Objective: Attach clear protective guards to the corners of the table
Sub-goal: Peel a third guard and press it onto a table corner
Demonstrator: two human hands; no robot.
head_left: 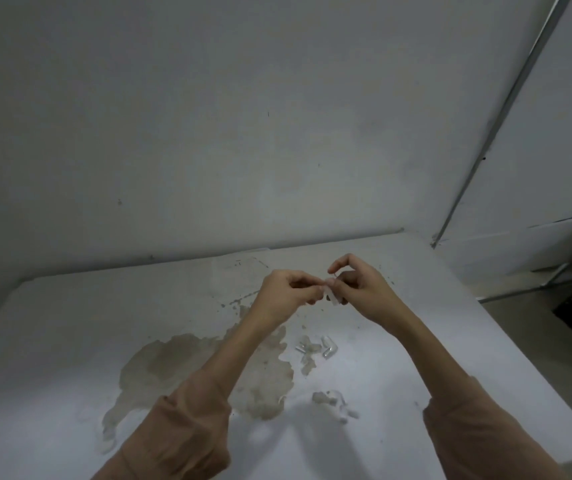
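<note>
tan sleeves (180, 427); left hand (284, 292), right hand (360, 289) on small, clear, whitish guard (333, 297)

The flat white table top (69, 323) carries a blotchy tan-and-beige stain (173, 362) with ragged edges, and small dark flecks scatter at the stain's one o'clock. The small clear plastic corner guard (333, 298), at the stain's two o'clock, looks milky and see-through. Loose clear plastic guards (326, 348) at the stain's three o'clock glint pale grey-white. The long fabric sleeves (180, 434) are plain peach-brown. The plain painted wall (208, 133) is dull grey-white with a few dark specks. A thin metal strip (506, 109) at the view's two o'clock is grey.
</note>
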